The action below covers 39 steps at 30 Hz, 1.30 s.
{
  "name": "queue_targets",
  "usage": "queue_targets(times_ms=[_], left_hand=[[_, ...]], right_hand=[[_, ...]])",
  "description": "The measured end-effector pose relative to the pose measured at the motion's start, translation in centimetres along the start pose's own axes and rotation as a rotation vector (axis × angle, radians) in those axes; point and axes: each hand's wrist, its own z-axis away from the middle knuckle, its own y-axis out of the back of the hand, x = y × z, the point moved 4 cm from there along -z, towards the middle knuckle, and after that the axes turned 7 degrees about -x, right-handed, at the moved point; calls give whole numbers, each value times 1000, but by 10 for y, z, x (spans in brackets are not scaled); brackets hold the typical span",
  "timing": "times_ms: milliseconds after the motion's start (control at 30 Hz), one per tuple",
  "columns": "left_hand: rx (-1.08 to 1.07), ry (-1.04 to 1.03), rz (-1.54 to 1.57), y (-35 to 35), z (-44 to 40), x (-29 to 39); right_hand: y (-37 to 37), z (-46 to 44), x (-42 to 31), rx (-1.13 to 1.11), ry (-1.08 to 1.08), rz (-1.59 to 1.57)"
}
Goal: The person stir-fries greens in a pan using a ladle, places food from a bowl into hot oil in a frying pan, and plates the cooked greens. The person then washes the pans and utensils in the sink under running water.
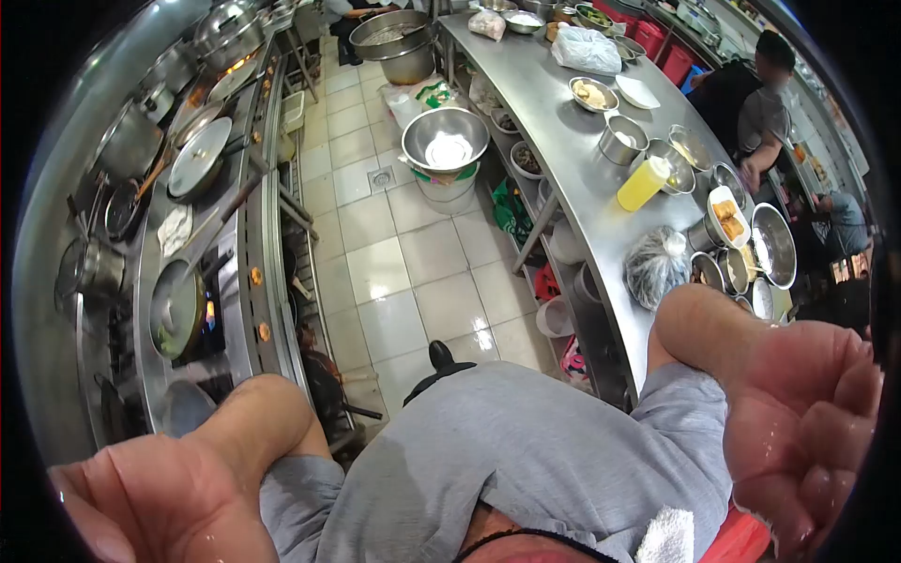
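My left hand [160, 497] is raised at the lower left, palm towards the camera, with nothing seen in it; its fingers are partly cut off by the frame's edge. The stove counter is nearest to it, where a pan [176, 310] with a ladle in it sits over a burner. At the right edge, my right hand [798, 422] shows a wet palm with loosely curled fingers and holds nothing visible. Beyond that forearm, the steel table [563, 141] bears a tied plastic bag [657, 269], a yellow squeeze bottle [644, 183] and several metal bowls.
A large steel bowl [445, 139] rests on a white bucket [447, 192] in the tiled aisle. Pots and a lidded pan [200, 159] stand along the stove. A person [751, 113] is behind the table at the right; another person [349, 14] is at the far end.
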Motion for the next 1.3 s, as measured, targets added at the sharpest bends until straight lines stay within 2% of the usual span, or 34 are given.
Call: queue_targets(times_ms=[33, 67, 167, 200, 300, 333, 367, 400, 433, 467, 533, 567, 600, 633, 667, 700, 733, 767, 833, 900, 967, 1100, 1200, 1300], left_hand=[[-12, 82, -63, -3, -1, -12], [39, 76, -45, -6, 1, -25], [-191, -19, 320, -9, 5, -85], [97, -53, 234, -14, 25, -104], [291, -1, 375, -43, 55, -159], [253, 157, 332, -52, 74, -180], [262, 364, 194, -67, 96, -198], [247, 542, 273, -83, 117, -216], [167, 761, 117, -95, 151, -232], [40, 984, 105, -107, 177, -247], [2, 1385, 208, -135, 238, -262], [-157, 1391, 59, -143, 259, -264], [-179, 1444, 57, -151, 292, -264], [-195, 1546, 90, -160, 310, -261], [-176, 1590, 87, -170, 333, -257], [-193, 1647, 30, -178, 345, -252], [-211, 1712, -16, -187, 353, -247], [-191, 1767, -18, -197, 362, -246], [-78, 1866, -77, -207, 365, -243], [-165, 1777, -90, -224, 353, -247], [-110, 1817, -127, -233, 352, -252], [-132, 1848, -104, -243, 340, -260], [-79, 1806, -113, -241, 324, -272], [-16, 1725, -113, -236, 303, -287]], right_hand=[[-11, 2, 8, 15, -21, 19], [-22, 7, 16, 33, -48, 33], [-62, 25, 46, 118, -142, 66], [-76, 34, 58, 146, -189, 74], [-124, 85, 116, 208, -502, 23], [-142, 110, 141, 216, -674, -25], [-163, 149, 173, 316, -888, -230], [-179, 185, 203, 291, -1170, -234], [-190, 236, 237, 286, -1359, -257], [-193, 286, 270, 305, -1487, -200], [-187, 389, 319, 374, -1752, -141], [-184, 436, 353, 412, -1883, -153], [-179, 465, 373, 339, -1913, -188], [-168, 564, 413, 626, -1872, -441], [-162, 604, 437, 710, -1897, -506], [-165, 588, 447, 754, -1977, -542], [-145, 665, 487, 733, -1955, -446], [-167, 575, 456, 600, -1950, -267], [-160, 618, 487, 482, -2015, -185], [-168, 643, 509, 389, -2046, -138], [-180, 647, 518, 305, -2070, -88], [-197, 635, 520, 206, -2063, -62], [-220, 610, 509, 151, -2023, -179], [-283, 573, 490, 55, -1974, -540]])
